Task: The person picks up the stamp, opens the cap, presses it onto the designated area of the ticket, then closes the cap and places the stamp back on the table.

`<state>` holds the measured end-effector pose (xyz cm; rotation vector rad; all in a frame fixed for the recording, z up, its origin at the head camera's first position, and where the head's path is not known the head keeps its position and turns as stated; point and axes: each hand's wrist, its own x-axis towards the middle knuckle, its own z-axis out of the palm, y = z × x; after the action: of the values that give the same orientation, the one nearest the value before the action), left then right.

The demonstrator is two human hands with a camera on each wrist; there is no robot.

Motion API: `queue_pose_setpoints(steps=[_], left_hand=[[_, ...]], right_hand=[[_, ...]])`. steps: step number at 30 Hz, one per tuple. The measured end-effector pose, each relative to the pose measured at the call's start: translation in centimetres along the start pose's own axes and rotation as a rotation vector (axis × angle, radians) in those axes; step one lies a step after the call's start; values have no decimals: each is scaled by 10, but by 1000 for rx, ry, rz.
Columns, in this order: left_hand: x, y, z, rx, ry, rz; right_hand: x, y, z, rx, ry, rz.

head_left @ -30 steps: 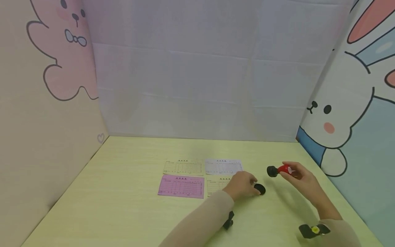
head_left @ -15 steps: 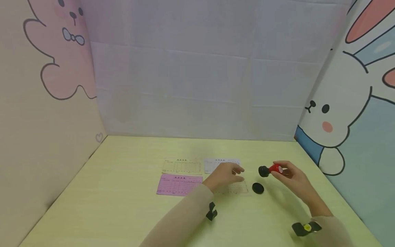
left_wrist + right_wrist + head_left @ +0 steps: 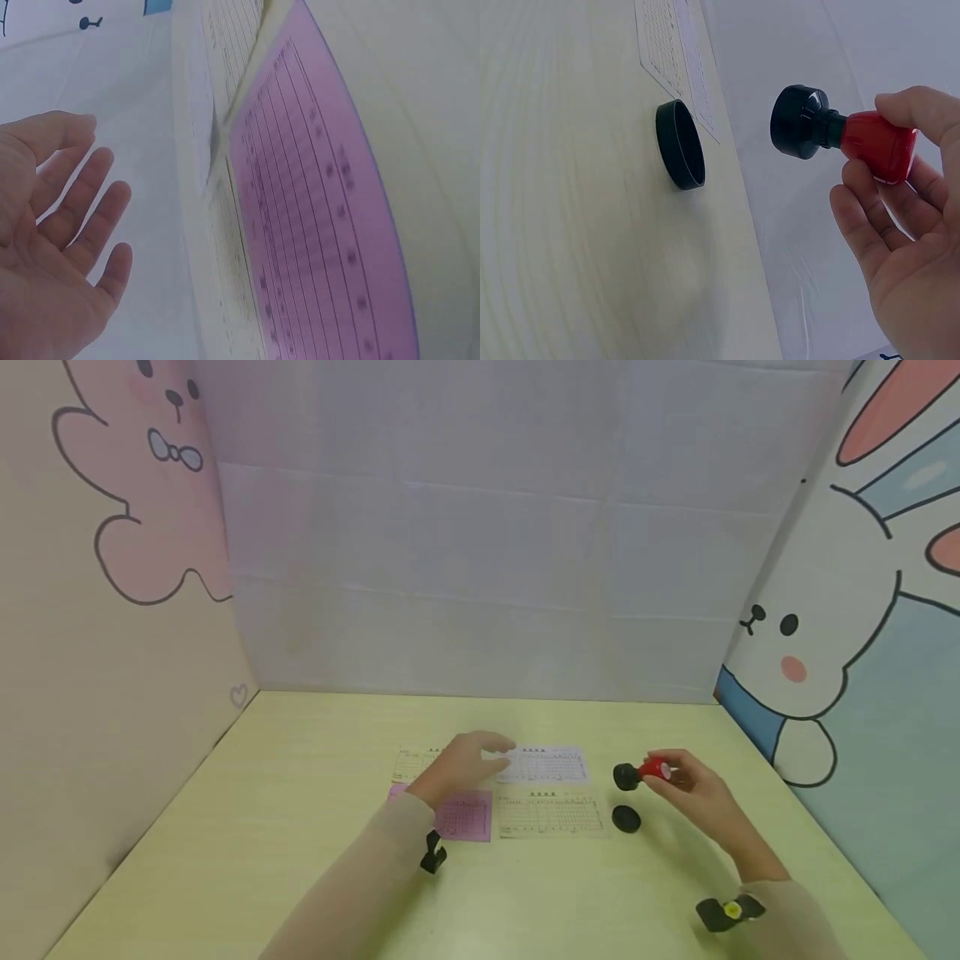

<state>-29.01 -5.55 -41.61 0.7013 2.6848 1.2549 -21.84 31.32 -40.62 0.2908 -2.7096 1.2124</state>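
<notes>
A stamp [image 3: 799,124] with a red handle and a round black head is pinched by my right hand [image 3: 701,797], held sideways above the table. Just below it a round black cap [image 3: 626,818] lies on the tabletop, its hollow side visible in the right wrist view. My left hand [image 3: 467,767] hovers over the paper slips with its fingers loosely extended and nothing in them. Under and beside it lie a purple slip [image 3: 467,817], partly covered by my arm, a yellowish slip [image 3: 408,764], a white slip [image 3: 543,766] and another yellowish slip [image 3: 551,816], all printed with grids.
The pale yellow table [image 3: 315,743] meets a hanging white cloth [image 3: 480,568] at the back. A wall with a pink bear drawing [image 3: 165,518] stands on the left, and one with a rabbit drawing [image 3: 825,643] on the right.
My left hand has let go of the black cap on the table and moved left over the slips. The right hand has shifted slightly left, still holding the stamp.
</notes>
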Motion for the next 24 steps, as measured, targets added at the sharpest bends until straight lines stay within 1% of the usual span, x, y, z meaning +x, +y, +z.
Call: queue_pose_setpoints(steps=[3, 7, 10, 12, 15, 18, 21, 24], left_hand=[[-6, -14, -16, 39, 30, -13], [-14, -37, -37, 115, 50, 9], [-20, -53, -53, 197, 42, 42], [-25, -61, -63, 254, 32, 51], [-30, -73, -75, 309, 18, 42], [-36, -86, -84, 318, 3, 14], [-42, -100, -90, 319, -15, 10], [-47, -112, -93, 307, -51, 13]], right_hand=[[1, -1, 2, 11, -11, -3], [2, 0, 3, 28, -17, -18], [1, 0, 5, 32, -13, -26], [1, 0, 7, 40, -12, -30], [1, 0, 9, 53, -15, -36], [1, -1, 10, 59, -27, -43], [0, -2, 11, 59, -35, -45], [0, -3, 12, 55, -37, -38]])
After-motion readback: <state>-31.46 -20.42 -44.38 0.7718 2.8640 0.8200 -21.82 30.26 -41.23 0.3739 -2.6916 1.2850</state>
